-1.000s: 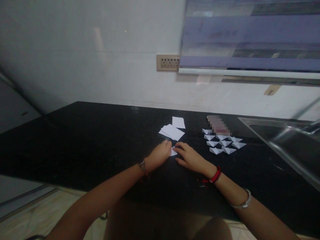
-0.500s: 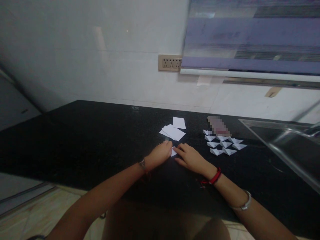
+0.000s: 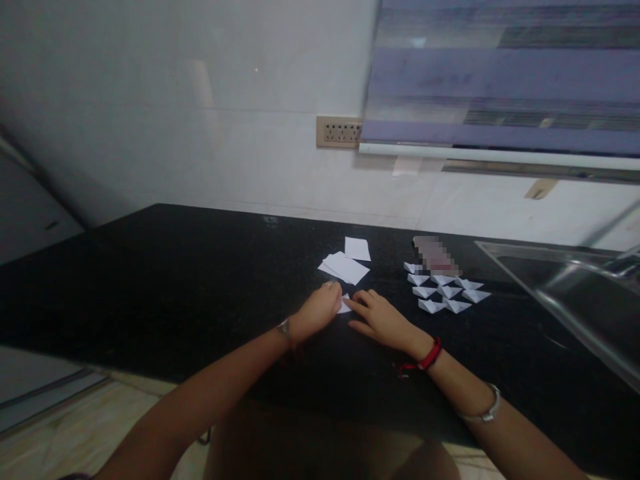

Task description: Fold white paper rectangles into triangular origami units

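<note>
A small piece of white paper (image 3: 345,305) lies on the dark countertop between my hands, partly hidden by them. My left hand (image 3: 320,310) is closed on its left side. The index finger of my right hand (image 3: 383,321) touches the paper from the right, while the other fingers are spread apart. Just beyond them is a loose stack of white paper sheets (image 3: 347,268), and a separate white sheet (image 3: 357,249) lies behind it. Several folded white paper pieces (image 3: 449,292) stand in rows to the right of my right hand.
A blurred-out flat pinkish object (image 3: 435,253) lies behind the folded pieces. Farther right, a metal sink (image 3: 533,287) is set into the black countertop (image 3: 165,280). A socket strip (image 3: 340,132) and a purple striped blind (image 3: 495,73) are at the wall.
Both hands stay almost in place around the paper, and a little more of it shows beside my right index finger. The whole view has shifted slightly.
</note>
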Demonstrator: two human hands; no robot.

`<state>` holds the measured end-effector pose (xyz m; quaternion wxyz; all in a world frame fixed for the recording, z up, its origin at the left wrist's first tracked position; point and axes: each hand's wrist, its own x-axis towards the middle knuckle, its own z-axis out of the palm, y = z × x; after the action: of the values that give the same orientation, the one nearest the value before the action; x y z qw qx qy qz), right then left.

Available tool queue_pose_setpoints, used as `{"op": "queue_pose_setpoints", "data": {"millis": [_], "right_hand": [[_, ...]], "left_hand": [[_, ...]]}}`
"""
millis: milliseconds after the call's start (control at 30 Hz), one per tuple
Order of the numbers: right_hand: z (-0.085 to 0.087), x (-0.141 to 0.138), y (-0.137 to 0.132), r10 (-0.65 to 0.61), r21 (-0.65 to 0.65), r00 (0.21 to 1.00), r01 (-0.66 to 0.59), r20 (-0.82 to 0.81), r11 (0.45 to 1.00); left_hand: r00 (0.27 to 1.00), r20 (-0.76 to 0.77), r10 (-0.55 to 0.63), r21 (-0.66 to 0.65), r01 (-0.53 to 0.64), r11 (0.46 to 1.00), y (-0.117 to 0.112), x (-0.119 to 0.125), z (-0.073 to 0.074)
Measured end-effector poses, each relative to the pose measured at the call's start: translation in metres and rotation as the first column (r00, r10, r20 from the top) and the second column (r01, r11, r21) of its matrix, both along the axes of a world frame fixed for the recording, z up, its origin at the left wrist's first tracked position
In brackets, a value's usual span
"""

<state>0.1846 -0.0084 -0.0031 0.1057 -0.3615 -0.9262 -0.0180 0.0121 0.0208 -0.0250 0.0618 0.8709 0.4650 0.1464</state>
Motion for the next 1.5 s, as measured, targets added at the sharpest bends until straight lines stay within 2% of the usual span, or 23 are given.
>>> {"op": "queue_pose_setpoints", "data": {"millis": [133,267,367,567,667,833,933,1033,1133,1233,1333,1433,1500], "right_hand": [[-0.002,0.004,0.004,0.044,-0.090,0.991,-0.055,-0.126,0.994],[-0.004,0.007,0.007,-0.047,-0.170,0.970,0.007,-0.237,0.985],[-0.005,0.008,0.008,-0.103,-0.188,0.960,0.054,-0.260,0.981],[-0.003,0.008,0.009,0.041,-0.111,0.984,-0.061,-0.172,0.992],[0.001,0.006,0.007,0.051,-0.085,0.993,-0.060,-0.106,0.995],[0.010,0.001,0.002,0.058,-0.078,0.997,-0.061,-0.049,0.995],[0.009,0.001,0.001,0.046,-0.098,0.995,-0.054,-0.086,0.994],[0.003,-0.001,0.003,-0.034,-0.133,0.982,0.010,-0.184,0.991],[-0.004,-0.004,0.005,-0.116,-0.139,0.956,0.080,-0.270,0.987],[-0.006,-0.005,0.007,-0.138,-0.154,0.947,0.096,-0.291,0.983],[-0.005,-0.003,0.007,-0.084,-0.156,0.961,0.043,-0.264,0.987],[-0.004,0.001,0.007,0.001,-0.130,0.980,-0.028,-0.200,0.991],[-0.004,0.001,0.006,0.015,-0.107,0.986,-0.034,-0.168,0.994]], "left_hand": [[0.989,0.112,-0.098,-0.022,0.101,0.995,0.000,-0.007,0.004],[0.970,0.139,-0.200,-0.071,0.211,0.975,0.001,-0.014,0.013],[0.957,0.100,-0.273,-0.090,0.282,0.955,0.000,-0.017,0.020],[0.932,-0.063,-0.356,-0.102,0.349,0.931,-0.008,-0.023,0.031],[0.926,-0.099,-0.364,-0.097,0.355,0.930,-0.011,-0.025,0.033],[0.922,-0.070,-0.381,-0.128,0.370,0.920,-0.010,-0.029,0.037],[0.917,-0.053,-0.395,-0.158,0.383,0.910,-0.010,-0.031,0.039],[0.909,-0.090,-0.406,-0.186,0.385,0.904,-0.011,-0.033,0.041],[0.920,-0.186,-0.346,-0.211,0.306,0.928,-0.016,-0.034,0.041],[0.924,-0.277,-0.265,-0.246,0.198,0.949,-0.020,-0.034,0.040],[0.928,-0.286,-0.239,-0.278,0.158,0.947,-0.024,-0.033,0.039],[0.934,-0.258,-0.247,-0.316,0.160,0.935,-0.024,-0.034,0.041],[0.941,-0.219,-0.257,-0.328,0.177,0.928,-0.021,-0.034,0.044]]}}
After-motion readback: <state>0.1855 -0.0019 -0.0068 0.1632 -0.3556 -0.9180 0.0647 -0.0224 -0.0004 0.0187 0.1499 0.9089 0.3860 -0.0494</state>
